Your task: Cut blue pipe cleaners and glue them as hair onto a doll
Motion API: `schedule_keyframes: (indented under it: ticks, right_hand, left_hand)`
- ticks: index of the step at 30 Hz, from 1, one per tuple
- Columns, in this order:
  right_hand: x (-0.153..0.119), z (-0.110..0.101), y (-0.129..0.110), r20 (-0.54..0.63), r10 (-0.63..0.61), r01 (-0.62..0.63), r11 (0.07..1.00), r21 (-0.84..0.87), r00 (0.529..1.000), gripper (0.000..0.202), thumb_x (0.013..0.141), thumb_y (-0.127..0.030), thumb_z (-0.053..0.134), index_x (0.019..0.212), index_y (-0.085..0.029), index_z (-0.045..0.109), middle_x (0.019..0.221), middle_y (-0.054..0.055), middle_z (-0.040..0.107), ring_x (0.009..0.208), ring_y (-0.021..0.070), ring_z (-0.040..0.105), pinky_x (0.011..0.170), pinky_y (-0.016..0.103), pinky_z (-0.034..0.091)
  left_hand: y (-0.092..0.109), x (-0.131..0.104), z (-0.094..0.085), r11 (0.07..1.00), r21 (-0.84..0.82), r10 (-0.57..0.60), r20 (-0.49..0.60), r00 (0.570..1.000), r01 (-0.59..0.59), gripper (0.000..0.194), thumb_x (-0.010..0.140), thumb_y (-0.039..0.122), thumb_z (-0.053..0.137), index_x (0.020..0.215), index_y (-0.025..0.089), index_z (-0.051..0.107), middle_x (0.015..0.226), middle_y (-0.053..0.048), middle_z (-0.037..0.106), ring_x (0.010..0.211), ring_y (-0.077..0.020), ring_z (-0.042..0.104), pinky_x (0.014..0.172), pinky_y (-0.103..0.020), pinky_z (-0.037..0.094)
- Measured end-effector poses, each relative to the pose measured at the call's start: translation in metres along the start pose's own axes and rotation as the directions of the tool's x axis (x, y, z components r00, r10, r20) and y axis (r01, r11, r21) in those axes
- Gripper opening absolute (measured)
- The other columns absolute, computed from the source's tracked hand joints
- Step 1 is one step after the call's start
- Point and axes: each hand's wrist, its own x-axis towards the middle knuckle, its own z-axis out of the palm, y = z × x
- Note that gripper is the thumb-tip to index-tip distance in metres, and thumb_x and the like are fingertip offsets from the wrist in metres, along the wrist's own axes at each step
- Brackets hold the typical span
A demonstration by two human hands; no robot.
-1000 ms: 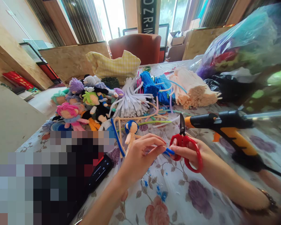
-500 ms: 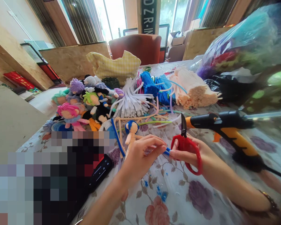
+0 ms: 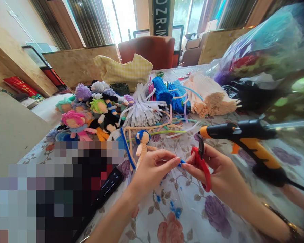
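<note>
My left hand [image 3: 158, 167] is closed, thumb and fingers pinching a short blue pipe cleaner piece [image 3: 182, 162]. Red-handled scissors [image 3: 202, 165] hang in my right hand [image 3: 215, 168], their dark blades pointing up and away. The thumb and a fingertip of that same hand meet the other end of the blue piece. Just beyond my left hand lies a peach doll [image 3: 142, 145] with blue hair, its lower part hidden by the hand. Beside the doll is a longer blue pipe cleaner [image 3: 128, 148]. Small blue scraps [image 3: 176, 211] are scattered on the flowered tablecloth [image 3: 192, 224].
An orange-and-black glue gun [image 3: 253, 148] lies at right. Finished dolls [image 3: 78, 123] are heaped at left, near a phone [image 3: 111, 182]. Bundles of white [image 3: 144, 108], blue [image 3: 162, 90] and peach pipe cleaners [image 3: 210, 96] stand behind, with a large plastic bag [image 3: 263, 47] at far right.
My right hand has turned, so the scissors now show more edge-on and their blades sit slightly lower and to the right. My left hand has barely moved, still pinching the blue piece.
</note>
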Motion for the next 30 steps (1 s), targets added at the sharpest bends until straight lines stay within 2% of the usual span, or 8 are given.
schedule_keyframes:
  ticks: [3, 6, 9, 13, 18, 30]
  right_hand:
    - [0.000, 0.000, -0.001, 0.001, -0.009, 0.009, 1.000, -0.013, 1.000, 0.023, 0.080, -0.037, 0.071, 0.078, -0.023, 0.053, 0.071, -0.003, 0.061, 0.066, 0.0141, 0.057, 0.064, 0.026, 0.044]
    - [-0.001, -0.001, -0.003, 0.031, 0.009, -0.009, 1.000, -0.001, 0.999, 0.024, 0.082, -0.041, 0.069, 0.076, -0.023, 0.054, 0.070, -0.003, 0.060, 0.062, 0.0133, 0.055, 0.061, 0.026, 0.043]
    - [-0.003, -0.004, -0.006, 0.120, 0.058, -0.059, 0.998, 0.006, 0.991, 0.030, 0.084, -0.046, 0.064, 0.071, -0.022, 0.053, 0.066, -0.003, 0.055, 0.061, 0.0134, 0.051, 0.058, 0.026, 0.040]
    - [-0.004, -0.004, -0.008, 0.251, 0.092, -0.097, 0.995, 0.009, 0.964, 0.040, 0.086, -0.053, 0.058, 0.064, -0.021, 0.048, 0.062, -0.003, 0.044, 0.058, 0.0128, 0.042, 0.053, 0.026, 0.034]
    - [-0.002, -0.002, -0.010, 0.340, 0.138, -0.164, 0.985, 0.049, 0.930, 0.036, 0.083, -0.052, 0.062, 0.071, -0.020, 0.050, 0.064, -0.004, 0.042, 0.059, 0.0117, 0.037, 0.052, 0.025, 0.031]
    - [-0.003, -0.003, -0.015, 0.399, 0.227, -0.259, 0.966, 0.027, 0.888, 0.037, 0.085, -0.057, 0.058, 0.083, -0.020, 0.053, 0.068, -0.004, 0.039, 0.060, 0.0120, 0.034, 0.052, 0.025, 0.028]
  left_hand:
    - [0.000, 0.000, 0.001, 0.999, -0.036, -0.012, -0.044, 0.999, 0.010, 0.021, 0.077, 0.039, 0.071, 0.074, 0.017, 0.073, 0.069, -0.001, 0.065, 0.060, -0.0101, 0.056, 0.050, -0.019, 0.041]
    - [0.001, -0.001, 0.000, 0.986, -0.167, -0.008, -0.119, 0.993, -0.012, 0.017, 0.078, 0.035, 0.071, 0.076, 0.018, 0.072, 0.072, -0.001, 0.069, 0.068, -0.0107, 0.063, 0.061, -0.018, 0.049]
    - [0.004, -0.001, -0.002, 0.941, -0.326, 0.040, -0.168, 0.985, -0.094, 0.013, 0.080, 0.030, 0.070, 0.076, 0.018, 0.070, 0.076, 0.000, 0.071, 0.075, -0.0100, 0.068, 0.075, -0.019, 0.054]
    - [0.009, -0.003, -0.002, 0.873, -0.439, 0.138, -0.193, 0.971, -0.211, 0.011, 0.084, 0.025, 0.067, 0.076, 0.017, 0.068, 0.083, 0.001, 0.069, 0.080, -0.0110, 0.069, 0.083, -0.024, 0.057]
    - [0.010, -0.004, -0.002, 0.847, -0.469, 0.168, -0.211, 0.963, -0.251, 0.011, 0.085, 0.023, 0.065, 0.077, 0.016, 0.067, 0.089, -0.001, 0.069, 0.085, -0.0131, 0.070, 0.084, -0.028, 0.059]
    - [0.009, -0.004, -0.002, 0.844, -0.475, 0.151, -0.235, 0.960, -0.249, 0.011, 0.081, 0.020, 0.070, 0.073, 0.016, 0.063, 0.088, -0.001, 0.070, 0.080, -0.0134, 0.072, 0.079, -0.028, 0.060]
